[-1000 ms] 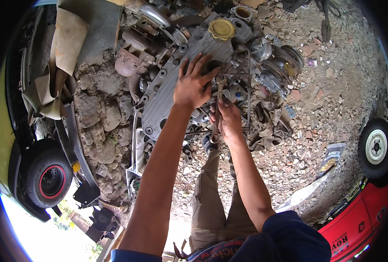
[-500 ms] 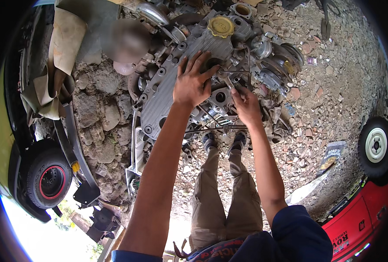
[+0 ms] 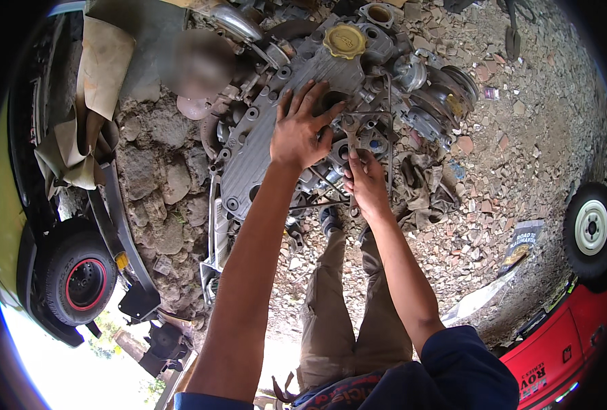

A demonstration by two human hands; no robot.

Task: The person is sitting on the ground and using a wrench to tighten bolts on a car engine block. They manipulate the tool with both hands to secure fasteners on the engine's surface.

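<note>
My left hand lies on the ribbed grey valve cover of an engine, fingers spread, thumb reaching toward the wrench head. My right hand grips a metal wrench, held nearly upright in the picture along the cover's right side, its head among thin pipes and small fittings. What the wrench head engages is too small to make out. A yellow filler cap sits at the cover's upper end.
Metal pulleys join the engine's right. Crumpled rags lie on rubble below them. A stone edge, tan sheeting and a vehicle wheel stand left; a red vehicle is at lower right.
My right hand and the wrench handle swung rightward about half a second ago and have since swung back left, nearer upright. My left hand stays on the cover.
</note>
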